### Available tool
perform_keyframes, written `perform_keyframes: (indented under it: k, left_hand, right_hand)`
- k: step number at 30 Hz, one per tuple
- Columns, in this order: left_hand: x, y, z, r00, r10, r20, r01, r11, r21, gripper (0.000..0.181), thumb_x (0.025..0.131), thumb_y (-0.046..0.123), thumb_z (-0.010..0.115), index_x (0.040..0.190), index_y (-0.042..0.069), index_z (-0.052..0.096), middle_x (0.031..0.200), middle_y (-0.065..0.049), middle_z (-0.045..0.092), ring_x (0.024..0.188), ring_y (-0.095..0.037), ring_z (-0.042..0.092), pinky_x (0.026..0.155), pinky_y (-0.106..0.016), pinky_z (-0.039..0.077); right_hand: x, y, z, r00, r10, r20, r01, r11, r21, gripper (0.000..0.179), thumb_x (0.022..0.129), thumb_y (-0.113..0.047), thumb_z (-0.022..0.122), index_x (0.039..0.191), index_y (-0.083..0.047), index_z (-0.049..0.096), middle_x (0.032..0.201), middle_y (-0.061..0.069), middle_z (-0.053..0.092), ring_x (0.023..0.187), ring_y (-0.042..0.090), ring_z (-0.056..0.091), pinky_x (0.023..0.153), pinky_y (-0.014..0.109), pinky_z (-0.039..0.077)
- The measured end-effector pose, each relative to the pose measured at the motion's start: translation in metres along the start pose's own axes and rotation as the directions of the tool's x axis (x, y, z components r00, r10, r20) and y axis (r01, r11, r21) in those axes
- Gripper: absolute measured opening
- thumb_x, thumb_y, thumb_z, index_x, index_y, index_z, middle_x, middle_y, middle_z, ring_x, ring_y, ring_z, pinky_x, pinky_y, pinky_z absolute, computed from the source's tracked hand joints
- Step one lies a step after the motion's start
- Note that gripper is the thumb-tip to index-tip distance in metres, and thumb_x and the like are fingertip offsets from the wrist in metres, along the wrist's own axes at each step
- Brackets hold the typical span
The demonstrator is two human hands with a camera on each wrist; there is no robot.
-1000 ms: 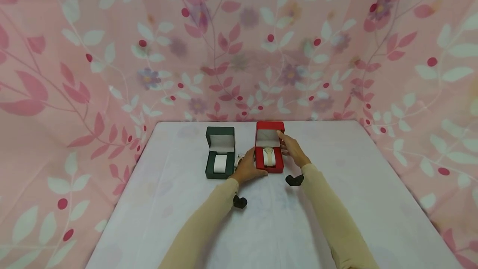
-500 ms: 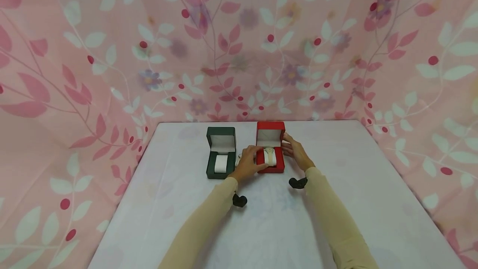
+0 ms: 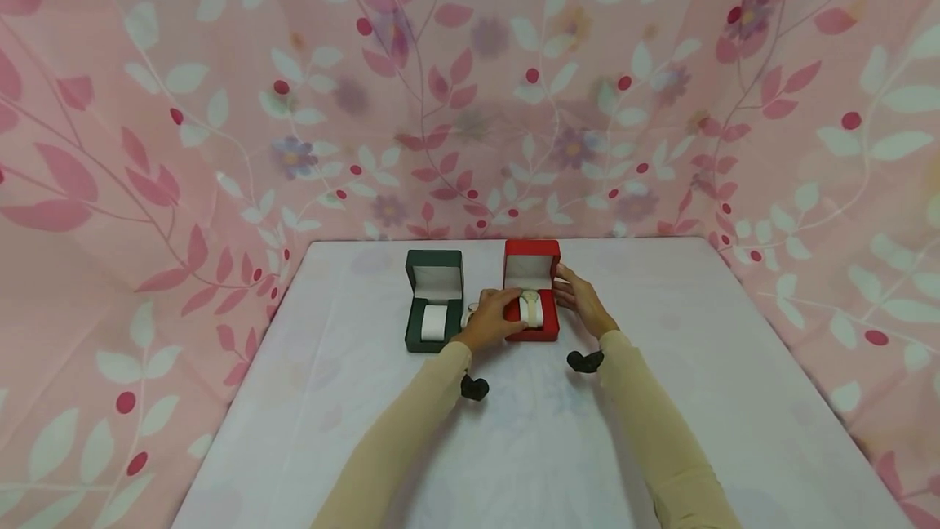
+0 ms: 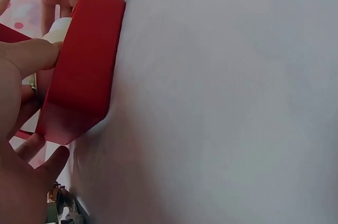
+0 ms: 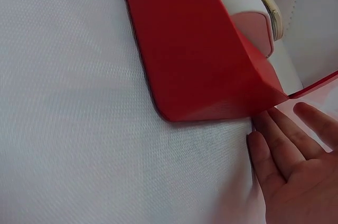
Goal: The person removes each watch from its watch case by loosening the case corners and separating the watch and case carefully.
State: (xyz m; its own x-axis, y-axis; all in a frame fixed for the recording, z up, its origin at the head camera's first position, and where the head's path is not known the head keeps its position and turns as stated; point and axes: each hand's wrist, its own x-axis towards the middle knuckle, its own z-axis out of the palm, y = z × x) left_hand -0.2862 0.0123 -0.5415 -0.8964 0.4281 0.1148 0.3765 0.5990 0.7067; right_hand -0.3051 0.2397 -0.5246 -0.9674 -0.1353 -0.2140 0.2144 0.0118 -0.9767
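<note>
A red watch box (image 3: pixel 549 331) stands with its lid up at the back of the table. Inside it a pale wristwatch (image 3: pixel 531 303) with a cream strap is wrapped round a white cushion (image 5: pixel 240 2). My left hand (image 3: pixel 488 322) reaches in from the left; its thumb (image 4: pixel 42 55) and forefinger pinch the watch on its cushion, while other fingers lie beside the box wall. At the box's right side is my right hand (image 3: pixel 583 300), fingers (image 5: pixel 280 145) extended, their tips by the back corner under the lid's hinge.
An open green watch box (image 3: pixel 414 325) with a bare white cushion (image 3: pixel 434 322) stands to the left. Between the boxes, partly hidden by my left hand, lies another watch (image 3: pixel 470 313). Pink floral cloth (image 3: pixel 470 104) hangs behind the white table (image 3: pixel 543 447).
My right hand has dropped from the lid's edge to the box's right side. My left thumb and forefinger have moved from the box's side and front into it, at the watch.
</note>
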Motion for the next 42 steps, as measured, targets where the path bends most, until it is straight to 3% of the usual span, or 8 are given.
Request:
perform_keyframes:
  k: [8,14,19,22,26,32,36,42]
  left_hand:
    - [0.005,0.011,-0.008,0.998,-0.056,0.005,0.056,0.998,-0.015,0.061,0.077,0.030,0.084,0.131,0.015,0.060,0.131,0.000,0.056,0.118,-0.020,0.039,0.096,-0.036,0.046]
    - [0.011,0.022,-0.013,0.999,0.011,0.053,-0.016,0.995,0.100,0.061,0.077,0.026,0.085,0.128,0.008,0.059,0.128,-0.004,0.057,0.120,-0.020,0.042,0.101,-0.033,0.044]
    - [0.017,0.033,-0.013,0.989,0.066,0.136,-0.096,0.969,0.230,0.060,0.080,0.017,0.081,0.133,0.005,0.056,0.130,-0.005,0.058,0.113,-0.016,0.053,0.102,-0.030,0.044]
    - [0.021,0.034,-0.013,0.984,0.050,0.169,-0.092,0.964,0.249,0.061,0.079,0.016,0.082,0.133,0.006,0.056,0.125,-0.004,0.060,0.107,-0.014,0.056,0.099,-0.029,0.046]
    - [0.026,0.032,-0.015,0.978,0.045,0.205,-0.103,0.954,0.282,0.066,0.078,0.020,0.084,0.135,0.005,0.055,0.126,-0.004,0.061,0.110,-0.015,0.056,0.102,-0.030,0.044]
    - [0.026,0.031,-0.014,0.978,0.051,0.204,-0.110,0.951,0.290,0.069,0.077,0.024,0.085,0.136,0.006,0.054,0.129,-0.004,0.060,0.113,-0.016,0.055,0.104,-0.031,0.043]
    - [0.025,0.030,-0.013,0.976,0.102,0.193,-0.157,0.943,0.294,0.069,0.077,0.027,0.085,0.135,0.006,0.055,0.130,-0.006,0.056,0.116,-0.018,0.050,0.105,-0.031,0.042]
    - [0.026,0.024,-0.014,0.954,0.239,0.180,-0.288,0.895,0.340,0.071,0.074,0.031,0.087,0.134,0.008,0.056,0.132,-0.008,0.049,0.122,-0.020,0.043,0.107,-0.028,0.037]
  right_hand:
    - [0.002,0.000,-0.001,1.000,-0.015,-0.002,0.015,1.000,0.008,0.081,0.096,-0.062,0.043,0.150,-0.002,0.034,0.148,0.020,0.040,0.135,0.032,0.041,0.112,0.046,0.033]
    - [0.001,0.000,-0.002,1.000,-0.018,0.024,0.017,0.999,0.033,0.082,0.097,-0.061,0.042,0.151,0.000,0.030,0.150,0.022,0.036,0.138,0.033,0.037,0.113,0.047,0.029]
    - [-0.004,-0.007,-0.001,0.999,-0.017,0.051,0.014,0.998,0.061,0.078,0.100,-0.055,0.041,0.151,0.002,0.027,0.152,0.024,0.032,0.139,0.035,0.033,0.114,0.049,0.026]
    - [0.001,-0.004,-0.001,1.000,-0.011,0.027,0.009,0.999,0.051,0.081,0.098,-0.059,0.043,0.150,0.001,0.031,0.151,0.022,0.035,0.138,0.033,0.036,0.114,0.047,0.028]
    - [0.004,-0.001,0.000,1.000,-0.007,0.000,0.007,0.999,0.046,0.086,0.094,-0.064,0.047,0.148,0.001,0.034,0.148,0.020,0.040,0.135,0.031,0.041,0.112,0.046,0.032]
    - [0.003,0.001,0.001,1.000,-0.011,0.001,0.011,0.999,0.031,0.085,0.094,-0.064,0.045,0.148,0.001,0.034,0.148,0.020,0.040,0.134,0.031,0.042,0.111,0.046,0.033]
    - [0.003,0.001,0.000,1.000,-0.009,-0.006,0.009,1.000,0.027,0.083,0.095,-0.063,0.044,0.148,0.000,0.035,0.148,0.020,0.039,0.135,0.031,0.041,0.111,0.046,0.033]
    - [0.002,0.003,-0.001,1.000,-0.018,-0.008,0.018,0.999,0.029,0.084,0.095,-0.063,0.044,0.148,0.002,0.034,0.148,0.022,0.038,0.135,0.032,0.040,0.111,0.046,0.033]
